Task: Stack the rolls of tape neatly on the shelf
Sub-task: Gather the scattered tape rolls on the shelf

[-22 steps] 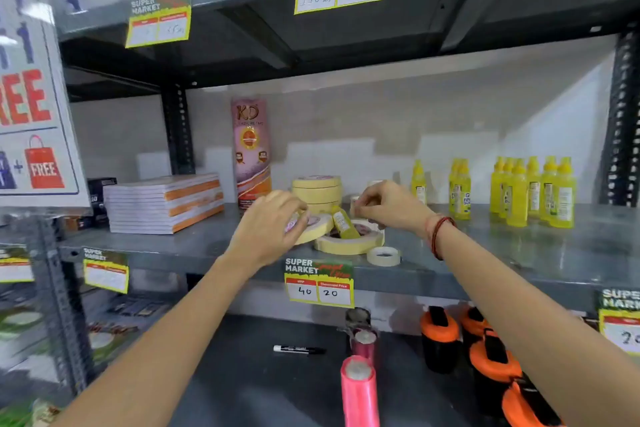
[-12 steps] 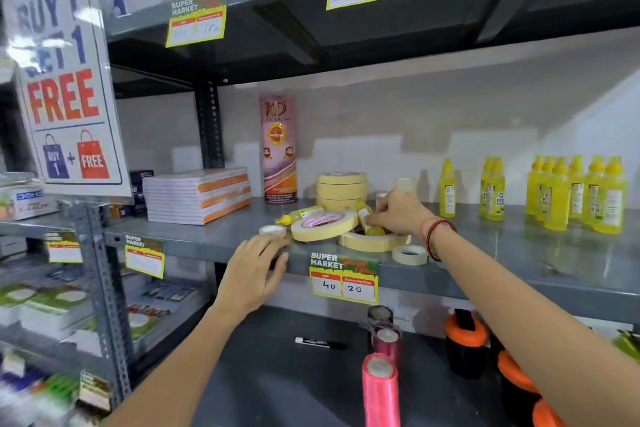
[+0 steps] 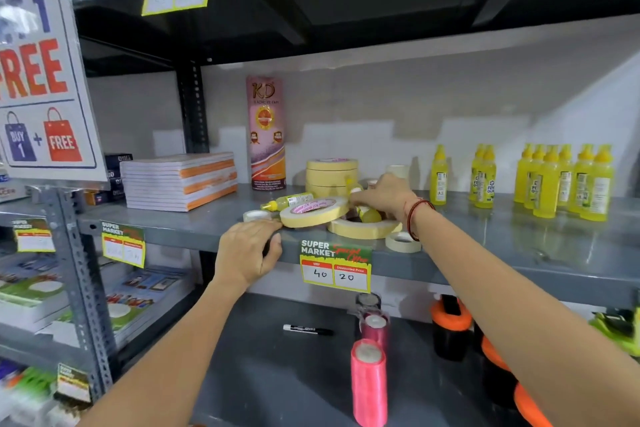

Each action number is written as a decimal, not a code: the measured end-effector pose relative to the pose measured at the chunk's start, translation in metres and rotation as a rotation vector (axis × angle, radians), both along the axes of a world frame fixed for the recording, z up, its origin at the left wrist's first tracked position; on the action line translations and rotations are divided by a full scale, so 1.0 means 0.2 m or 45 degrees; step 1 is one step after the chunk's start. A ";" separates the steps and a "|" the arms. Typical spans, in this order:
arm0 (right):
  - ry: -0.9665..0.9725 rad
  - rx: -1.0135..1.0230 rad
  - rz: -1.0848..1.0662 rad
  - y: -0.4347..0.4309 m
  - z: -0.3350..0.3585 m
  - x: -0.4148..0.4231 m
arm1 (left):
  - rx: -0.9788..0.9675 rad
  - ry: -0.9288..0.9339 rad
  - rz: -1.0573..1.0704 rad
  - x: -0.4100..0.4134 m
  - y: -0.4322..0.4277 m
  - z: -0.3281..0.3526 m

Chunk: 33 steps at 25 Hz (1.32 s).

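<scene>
A stack of wide cream tape rolls [image 3: 331, 173] stands at the back of the grey shelf [image 3: 194, 232]. In front, a tilted roll [image 3: 313, 213] with a pink-printed core leans on a flat roll [image 3: 363, 228]. Small white rolls lie at the left [image 3: 256, 215] and at the front right [image 3: 402, 242]. My left hand [image 3: 247, 253] rests on the shelf's front lip below the left small roll and holds nothing. My right hand [image 3: 381, 198] reaches among the rolls, fingertips at the tilted roll's far rim, over a small yellow bottle [image 3: 369, 215]. Its grip is hidden.
A glue bottle [image 3: 289, 201] lies behind the tilted roll. A pink KD tube [image 3: 266, 132] and stacked notebooks [image 3: 180, 180] stand to the left, upright yellow glue bottles [image 3: 554, 180] to the right. The lower shelf holds pink spools [image 3: 369, 381], a marker [image 3: 306, 329] and orange-black items [image 3: 450, 326].
My left hand has come off the tilted roll and dropped to the shelf's front edge. My right hand has stayed among the rolls. The view has shifted left.
</scene>
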State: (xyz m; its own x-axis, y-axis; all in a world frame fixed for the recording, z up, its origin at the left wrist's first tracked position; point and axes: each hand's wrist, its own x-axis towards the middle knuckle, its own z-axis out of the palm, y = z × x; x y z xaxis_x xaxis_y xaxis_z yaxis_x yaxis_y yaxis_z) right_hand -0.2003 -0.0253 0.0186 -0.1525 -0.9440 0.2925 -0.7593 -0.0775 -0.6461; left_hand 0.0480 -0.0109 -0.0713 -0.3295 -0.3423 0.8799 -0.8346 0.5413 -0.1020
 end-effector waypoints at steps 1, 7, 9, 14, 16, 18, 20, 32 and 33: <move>-0.070 -0.045 -0.003 0.01 0.01 -0.02 | -0.025 0.001 -0.011 0.00 -0.01 0.00; -0.263 -0.415 -0.122 0.08 0.12 -0.25 | -0.125 0.054 -0.020 -0.01 -0.05 -0.02; -0.202 -0.444 -0.238 0.09 0.12 -0.37 | -0.155 0.079 -0.011 -0.02 -0.06 -0.03; 0.101 -0.349 -0.605 0.13 0.02 -0.63 | -0.148 0.109 -0.037 -0.02 -0.05 -0.03; 0.137 -0.317 -0.707 0.13 0.00 -0.70 | -0.165 0.109 -0.034 -0.02 -0.05 -0.03; 0.186 -0.267 -0.783 0.12 -0.01 -0.74 | -0.176 0.105 -0.033 -0.02 -0.05 -0.03; 0.219 -0.227 -0.812 0.11 -0.03 -0.76 | -0.174 0.112 -0.031 -0.03 -0.05 -0.03; 0.234 -0.546 -1.080 0.18 0.03 -0.51 | -0.160 0.150 -0.060 -0.03 -0.02 -0.03; 0.279 -0.710 -1.007 0.18 0.07 -0.42 | -0.156 0.143 -0.061 -0.03 -0.03 -0.03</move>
